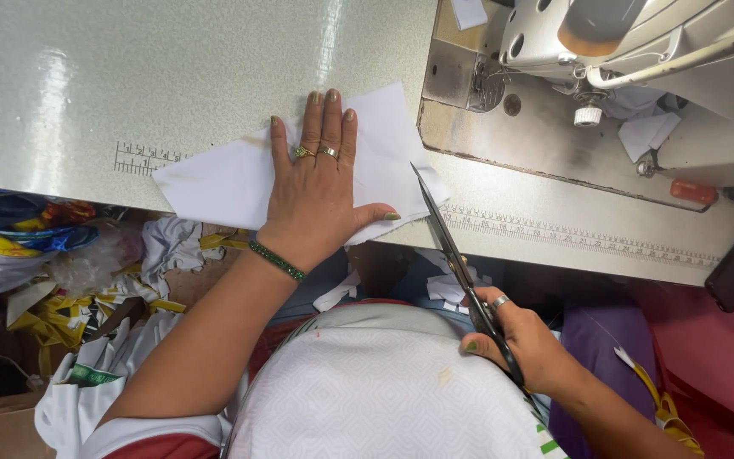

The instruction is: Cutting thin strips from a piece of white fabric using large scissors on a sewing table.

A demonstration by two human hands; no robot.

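Note:
My left hand point(316, 183) lies flat, fingers together, on a white piece of fabric point(214, 183) spread at the front edge of the pale sewing table point(172, 68). It wears rings and a green bead bracelet. My right hand point(516, 336) grips a pair of dark scissors point(448, 242) by the handles, below the table edge. The blades point up and left, with their tip at the right edge of the white fabric, close to my left thumb.
A grey sewing machine point(639, 51) stands at the back right on its metal bed. A printed ruler strip point(588, 238) runs along the table front. Fabric scraps, yellow strips and plastic bags point(87, 280) are piled at the lower left. Pink cloth point(715, 348) lies at the right.

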